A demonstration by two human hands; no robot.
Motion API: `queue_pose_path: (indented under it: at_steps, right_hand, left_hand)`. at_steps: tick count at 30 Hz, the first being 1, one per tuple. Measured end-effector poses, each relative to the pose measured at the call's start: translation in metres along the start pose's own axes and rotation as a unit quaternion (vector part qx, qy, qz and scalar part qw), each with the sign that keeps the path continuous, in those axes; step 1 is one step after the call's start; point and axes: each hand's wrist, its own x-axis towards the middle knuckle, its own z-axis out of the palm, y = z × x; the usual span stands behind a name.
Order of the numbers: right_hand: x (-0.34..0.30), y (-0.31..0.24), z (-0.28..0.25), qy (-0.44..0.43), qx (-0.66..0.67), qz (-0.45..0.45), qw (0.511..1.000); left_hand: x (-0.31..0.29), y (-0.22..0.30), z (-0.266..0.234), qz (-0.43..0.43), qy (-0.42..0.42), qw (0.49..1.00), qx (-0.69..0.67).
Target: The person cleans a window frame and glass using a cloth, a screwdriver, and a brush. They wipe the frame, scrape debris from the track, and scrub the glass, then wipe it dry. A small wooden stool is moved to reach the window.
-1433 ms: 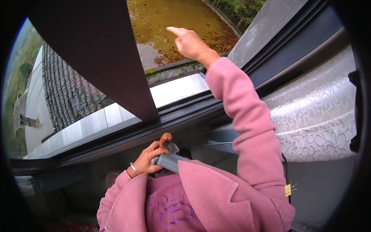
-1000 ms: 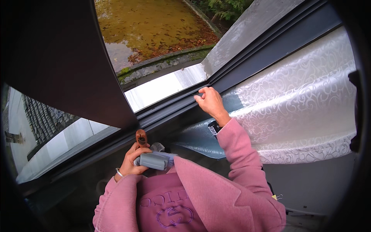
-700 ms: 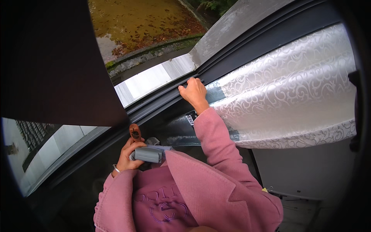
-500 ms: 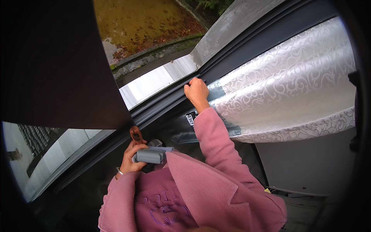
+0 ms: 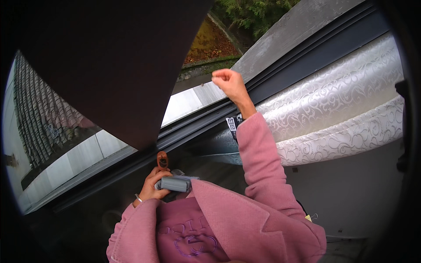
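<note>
My right hand [image 5: 229, 84] is raised with its pink sleeve [image 5: 263, 175] stretched up. It is closed in a fist against the dark window frame [image 5: 289, 72], just left of the white patterned curtain [image 5: 333, 114]; nothing is visible in the fist. Low against my chest, my left hand [image 5: 150, 188] grips a flat grey object [image 5: 176, 184] and a small brown piece [image 5: 162, 161] that sticks up above the fingers. A thin ring or bracelet shows at the left wrist.
A large dark panel [image 5: 109, 65] fills the upper left. Beyond the glass lie a white ledge [image 5: 188, 101], a tiled roof [image 5: 41, 118], brown ground and green trees [image 5: 254, 13]. A grey wall [image 5: 351, 193] stands under the curtain at right.
My right hand has left the curtain's edge and risen a little to the frame, now in a fist. The left hand stays put, still holding the grey object.
</note>
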Motion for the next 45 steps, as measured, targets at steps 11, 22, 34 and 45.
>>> queue_pose_path:
  at_steps: [11, 22, 34, 45]
  right_hand:
    - [-0.054, 0.039, -0.007, -0.090, -0.440, 0.071, 0.891]
    - [-0.042, 0.067, 0.018, -0.096, -0.494, 0.143, 0.852]
    - [0.044, 0.017, 0.008, -0.244, -0.233, 0.048, 0.940]
    - [0.012, 0.023, 0.020, -0.248, -0.172, -0.058, 0.952]
  left_hand:
    - [-0.014, -0.004, -0.002, -0.023, 0.040, 0.999, 0.010]
    - [-0.017, -0.013, 0.005, -0.028, 0.043, 0.999, 0.013]
    - [-0.033, -0.017, 0.016, -0.026, 0.076, 0.997, 0.013]
    - [-0.036, -0.008, 0.024, -0.047, 0.101, 0.993, 0.048]
